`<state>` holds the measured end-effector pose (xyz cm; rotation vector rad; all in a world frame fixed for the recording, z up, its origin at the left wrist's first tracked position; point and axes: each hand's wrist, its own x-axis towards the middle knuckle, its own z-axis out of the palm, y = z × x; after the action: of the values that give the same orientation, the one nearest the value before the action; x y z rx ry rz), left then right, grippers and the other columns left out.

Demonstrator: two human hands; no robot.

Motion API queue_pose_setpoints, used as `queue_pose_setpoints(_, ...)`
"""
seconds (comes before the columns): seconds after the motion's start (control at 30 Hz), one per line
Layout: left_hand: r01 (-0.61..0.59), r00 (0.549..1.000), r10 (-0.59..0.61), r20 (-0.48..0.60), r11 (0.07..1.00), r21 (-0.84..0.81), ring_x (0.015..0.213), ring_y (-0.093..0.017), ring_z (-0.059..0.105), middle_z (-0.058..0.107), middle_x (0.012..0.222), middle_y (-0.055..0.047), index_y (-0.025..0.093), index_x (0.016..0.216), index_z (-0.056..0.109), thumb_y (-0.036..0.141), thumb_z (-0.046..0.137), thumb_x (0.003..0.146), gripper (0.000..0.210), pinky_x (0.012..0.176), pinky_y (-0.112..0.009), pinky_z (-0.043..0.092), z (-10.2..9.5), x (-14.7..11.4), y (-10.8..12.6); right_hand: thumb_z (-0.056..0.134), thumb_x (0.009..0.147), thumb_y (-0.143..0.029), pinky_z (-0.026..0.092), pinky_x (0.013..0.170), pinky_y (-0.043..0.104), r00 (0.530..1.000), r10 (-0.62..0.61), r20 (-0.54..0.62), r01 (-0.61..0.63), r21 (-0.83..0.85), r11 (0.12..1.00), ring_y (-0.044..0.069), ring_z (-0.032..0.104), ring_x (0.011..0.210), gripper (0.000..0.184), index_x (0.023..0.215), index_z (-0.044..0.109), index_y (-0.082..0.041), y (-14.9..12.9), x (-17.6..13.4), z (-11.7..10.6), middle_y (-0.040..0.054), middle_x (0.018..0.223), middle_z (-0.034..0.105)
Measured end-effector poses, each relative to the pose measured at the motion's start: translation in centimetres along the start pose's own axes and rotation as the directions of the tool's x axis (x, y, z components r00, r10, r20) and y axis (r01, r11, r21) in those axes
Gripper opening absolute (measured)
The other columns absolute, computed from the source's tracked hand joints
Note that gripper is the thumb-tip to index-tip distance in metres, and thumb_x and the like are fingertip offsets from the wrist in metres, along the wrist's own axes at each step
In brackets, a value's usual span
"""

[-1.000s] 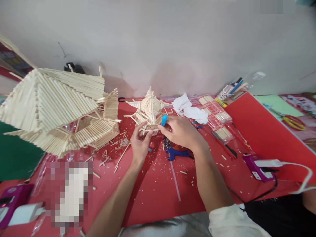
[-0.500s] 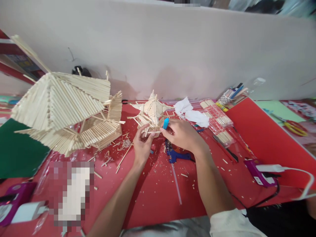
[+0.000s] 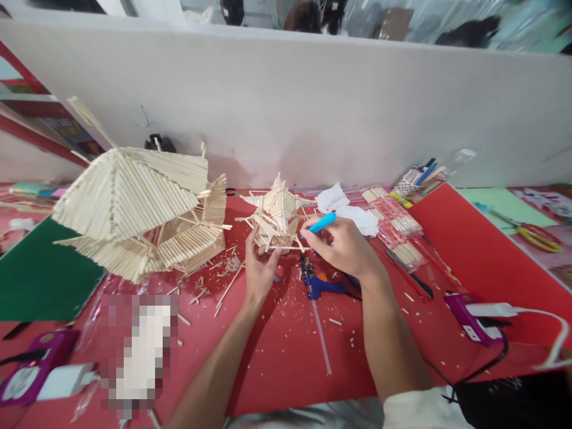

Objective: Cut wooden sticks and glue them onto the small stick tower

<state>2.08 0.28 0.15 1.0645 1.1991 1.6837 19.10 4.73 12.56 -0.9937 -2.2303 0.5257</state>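
A small pagoda-like model of thin wooden sticks (image 3: pixel 276 205) stands in front of me, with pointed roof corners. My left hand (image 3: pixel 261 271) is closed on its lower front left edge, thumb in front and fingers at the side. In my right hand (image 3: pixel 346 247) is a blue pen (image 3: pixel 322 223), gripped with its tip pointing down and left toward the model's front right corner. I cannot tell whether the tip touches a stick. Just below lies a blue glue gun (image 3: pixel 319 286) with a clear glue stick (image 3: pixel 320 339) trailing from it.
At left stands a larger stick-built model (image 3: pixel 143 202) beside a green board (image 3: pixel 53 274). Packs of sticks (image 3: pixel 395 220), white tissue (image 3: pixel 346 205), a pen holder (image 3: pixel 409 182) and a red board (image 3: pixel 482 256) lie right. Purple power strips (image 3: pixel 471 319) and stick scraps surround the work.
My right hand has moved slightly right, away from the model, and the blue pen has gone from upright to slanted. My left hand keeps its hold. The view has tipped up a little.
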Motion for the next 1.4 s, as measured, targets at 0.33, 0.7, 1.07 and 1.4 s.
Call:
queue_pose_setpoints(0.33, 0.150, 0.988, -0.146, -0.045, 0.985, 0.084, 0.082, -0.017, 0.073, 0.072, 0.083, 0.000, 0.023, 0.116, 0.059, 0.038, 0.075, 0.083, 0.040, 0.082, -0.032, 0.058, -5.0, -5.0, 1.5, 0.065, 0.095, -0.025, 0.054, 0.076, 0.027, 0.964, -0.052, -0.262, 0.098, 0.163, 0.982, 0.016, 0.070, 0.082, 0.007, 0.095, 0.072, -0.023, 0.4, -6.3, -2.3, 0.0016, 0.089, 0.075)
queue_pose_setpoints(0.7, 0.053, 0.993, -0.003, -0.121, 0.906, 0.419, 0.083, -0.021, 0.073, 0.075, 0.086, -0.007, 0.020, 0.084, 0.062, 0.046, 0.066, 0.085, 0.026, 0.079, -0.034, 0.058, -9.9, -7.9, 1.5, 0.048, 0.096, -0.008, 0.049, 0.092, 0.029, 0.933, 0.138, 0.333, -0.122, -0.068, 0.990, 0.020, 0.069, 0.109, 0.039, 0.123, 0.071, -0.025, -1.8, -11.8, 7.0, 0.0059, 0.116, 0.075)
queue_pose_setpoints(1.07, -0.265, 0.963, 0.153, 0.223, 0.354, 0.897, 0.089, -0.026, 0.069, 0.074, 0.091, -0.009, 0.021, 0.095, 0.062, 0.026, 0.047, 0.096, 0.016, 0.084, -0.039, 0.052, -10.6, -8.1, 0.4, 0.048, 0.102, -0.021, 0.044, 0.077, 0.028, 0.867, 0.298, 0.399, -0.142, -0.377, 0.915, 0.021, 0.070, 0.099, 0.023, 0.111, 0.069, -0.021, -2.6, -10.4, 8.0, 0.0091, 0.110, 0.069)
queue_pose_setpoints(1.4, -0.096, 0.979, 0.185, 0.089, 0.030, 0.995, 0.131, -0.038, 0.055, 0.054, 0.144, -0.025, 0.013, 0.143, 0.048, 0.035, 0.048, 0.099, 0.050, 0.106, -0.058, 0.044, -14.8, -11.9, 4.9, 0.042, 0.102, -0.014, 0.047, 0.076, 0.031, 0.878, 0.310, 0.365, -0.149, -0.406, 0.902, 0.024, 0.071, 0.094, 0.033, 0.127, 0.062, -0.021, -3.1, -9.9, 8.9, 0.0127, 0.114, 0.068)
